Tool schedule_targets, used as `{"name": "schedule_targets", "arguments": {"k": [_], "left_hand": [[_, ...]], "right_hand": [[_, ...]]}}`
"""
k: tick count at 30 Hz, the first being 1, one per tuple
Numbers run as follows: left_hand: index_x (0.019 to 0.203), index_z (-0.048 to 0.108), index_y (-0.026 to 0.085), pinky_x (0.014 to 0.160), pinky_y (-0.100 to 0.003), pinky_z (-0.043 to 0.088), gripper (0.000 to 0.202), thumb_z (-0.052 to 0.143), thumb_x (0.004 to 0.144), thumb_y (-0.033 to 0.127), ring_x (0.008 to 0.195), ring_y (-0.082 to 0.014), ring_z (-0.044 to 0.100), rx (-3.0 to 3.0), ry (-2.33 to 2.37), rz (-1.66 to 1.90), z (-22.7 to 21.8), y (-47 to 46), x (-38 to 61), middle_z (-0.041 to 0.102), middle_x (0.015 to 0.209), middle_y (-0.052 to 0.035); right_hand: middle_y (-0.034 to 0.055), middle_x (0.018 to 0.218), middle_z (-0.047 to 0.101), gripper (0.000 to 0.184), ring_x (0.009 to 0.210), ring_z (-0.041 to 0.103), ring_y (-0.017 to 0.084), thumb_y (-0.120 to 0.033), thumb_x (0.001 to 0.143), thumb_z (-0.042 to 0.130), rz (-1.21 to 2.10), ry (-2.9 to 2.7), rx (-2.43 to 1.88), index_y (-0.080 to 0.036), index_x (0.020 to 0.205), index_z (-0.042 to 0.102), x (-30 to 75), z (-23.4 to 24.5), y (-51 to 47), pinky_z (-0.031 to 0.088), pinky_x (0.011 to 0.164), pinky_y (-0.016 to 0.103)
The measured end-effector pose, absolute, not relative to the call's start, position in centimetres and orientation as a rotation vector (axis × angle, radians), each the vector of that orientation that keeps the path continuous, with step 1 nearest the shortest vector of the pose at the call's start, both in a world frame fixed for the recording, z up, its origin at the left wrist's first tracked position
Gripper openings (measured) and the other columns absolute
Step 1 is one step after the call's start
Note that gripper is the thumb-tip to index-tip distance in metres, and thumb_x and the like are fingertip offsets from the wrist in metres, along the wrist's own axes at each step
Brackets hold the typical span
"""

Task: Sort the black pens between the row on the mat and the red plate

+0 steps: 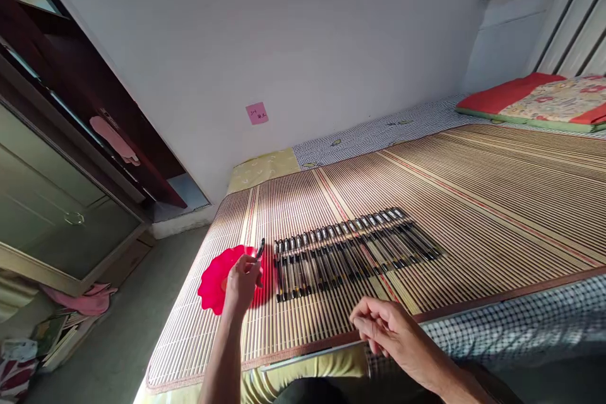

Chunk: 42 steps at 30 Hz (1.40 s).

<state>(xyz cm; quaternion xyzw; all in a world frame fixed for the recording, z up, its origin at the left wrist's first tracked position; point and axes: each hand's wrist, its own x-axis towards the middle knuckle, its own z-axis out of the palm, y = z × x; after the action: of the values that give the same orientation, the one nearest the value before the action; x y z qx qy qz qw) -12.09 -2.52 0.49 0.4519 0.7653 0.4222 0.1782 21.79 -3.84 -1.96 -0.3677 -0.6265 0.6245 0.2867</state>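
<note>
My left hand (243,278) is closed on a slim black pen cap (260,249), pinched between thumb and fingers. Beneath this hand lies a red dish with a wavy rim (215,281); its middle is partly hidden. To the right, black pen caps with silvery clips (348,228) form a long row on the slatted mat (303,202). Just below them, several clear-barrelled black pens (350,262) lie side by side. My right hand (383,331) hovers near the mat's front edge, its fingers loosely curled and slightly apart, with nothing visible in them.
The mat covers a bed against a pale wall, where a pink note (257,113) is stuck. Folded red and flowered bedding (540,101) rests at the far right. A glass-fronted cabinet (61,202) and a dark door (108,120) stand to the left, beside grey floor (127,303).
</note>
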Motion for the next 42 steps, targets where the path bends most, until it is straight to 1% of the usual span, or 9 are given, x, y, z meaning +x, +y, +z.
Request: {"name": "schedule_targets", "arguments": {"k": [4,8,12,17,20,25,32,37,42], "left_hand": [[0.088,0.056,0.023,0.047,-0.024,0.04,0.052,0.064,0.077,0.073,0.043,-0.0124,0.054,1.223,1.762,1.357,-0.1,-2.6,-3.8,0.061,0.062,0.0042],[0.082,0.056,0.021,0.043,-0.02,0.035,0.044,0.077,0.077,0.06,0.041,-0.0079,0.046,1.123,1.403,1.381,-0.6,-3.0,4.6,0.059,0.059,0.0056],[0.084,0.059,0.02,0.041,-0.019,0.032,0.036,0.077,0.081,0.051,0.042,-0.0064,0.042,1.079,1.31,1.315,-0.3,-3.4,9.5,0.058,0.06,0.0062],[0.078,0.057,0.019,0.039,-0.021,0.023,0.044,0.073,0.082,0.06,0.036,-0.0047,0.037,1.095,1.241,1.082,-0.5,-3.9,11.5,0.062,0.06,0.0031],[0.084,0.058,0.018,0.04,-0.021,0.019,0.052,0.075,0.078,0.067,0.034,-0.0033,0.035,1.027,1.169,1.0,-0.9,-3.7,11.8,0.07,0.066,-0.0012],[0.087,0.06,0.017,0.044,-0.019,0.025,0.058,0.082,0.074,0.069,0.045,-0.0042,0.04,0.877,1.098,1.21,0.5,-0.6,11.8,0.068,0.07,-0.0005],[0.085,0.065,0.016,0.047,-0.018,0.027,0.051,0.089,0.073,0.059,0.048,-0.0036,0.038,0.814,0.957,1.35,1.8,3.9,11.0,0.062,0.068,0.0028],[0.084,0.067,0.015,0.047,-0.018,0.029,0.044,0.092,0.074,0.05,0.048,-0.0033,0.038,0.737,0.966,1.339,0.7,3.6,10.0,0.063,0.07,0.002],[0.08,0.068,0.016,0.045,-0.017,0.032,0.047,0.097,0.066,0.049,0.05,-0.0051,0.04,0.675,1.023,1.401,1.4,3.8,9.7,0.063,0.068,0.0015]], "right_hand": [[0.0038,0.076,0.067,0.052,0.065,0.061,0.017,-0.071,0.087,0.067,1.497,-1.482,-0.935,-0.019,0.093,0.072,21.0,-0.5,-2.0,0.046,0.057,0.028],[0.0089,0.092,0.074,0.061,0.082,0.069,0.023,-0.076,0.077,0.073,1.4,-1.257,-0.974,-0.019,0.098,0.073,20.6,0.7,-0.1,0.052,0.065,0.032],[0.004,0.076,0.068,0.056,0.074,0.065,0.021,-0.074,0.074,0.078,1.302,-1.183,-1.004,-0.019,0.077,0.066,21.3,0.2,0.5,0.052,0.067,0.031],[0.0086,0.087,0.074,0.051,0.08,0.069,0.022,-0.072,0.086,0.069,1.145,-0.956,-1.13,-0.021,0.089,0.071,26.9,-1.1,1.9,0.058,0.072,0.035],[0.0097,0.097,0.076,0.049,0.089,0.074,0.023,-0.068,0.079,0.078,0.983,-0.733,-1.046,-0.022,0.094,0.071,32.6,-1.5,4.7,0.061,0.079,0.036],[0.0071,0.079,0.075,0.053,0.073,0.073,0.02,-0.065,0.068,0.084,0.906,-0.963,-1.223,-0.018,0.087,0.07,38.5,-1.7,10.5,0.056,0.06,0.027],[0.0031,0.072,0.074,0.018,0.068,0.07,0.015,-0.028,0.08,0.084,0.859,-1.233,-1.492,-0.016,0.081,0.071,37.6,-2.6,21.5,0.059,0.066,0.026],[0.0047,0.097,0.076,0.017,0.085,0.073,0.017,-0.031,0.098,0.073,0.83,-1.43,-1.745,-0.014,0.099,0.072,36.1,-4.4,26.5,0.062,0.08,0.035],[0.0075,0.115,0.073,0.022,0.099,0.072,0.021,-0.032,0.101,0.069,0.818,-1.592,-1.895,-0.015,0.115,0.071,35.1,-5.4,27.7,0.062,0.088,0.04]]}}
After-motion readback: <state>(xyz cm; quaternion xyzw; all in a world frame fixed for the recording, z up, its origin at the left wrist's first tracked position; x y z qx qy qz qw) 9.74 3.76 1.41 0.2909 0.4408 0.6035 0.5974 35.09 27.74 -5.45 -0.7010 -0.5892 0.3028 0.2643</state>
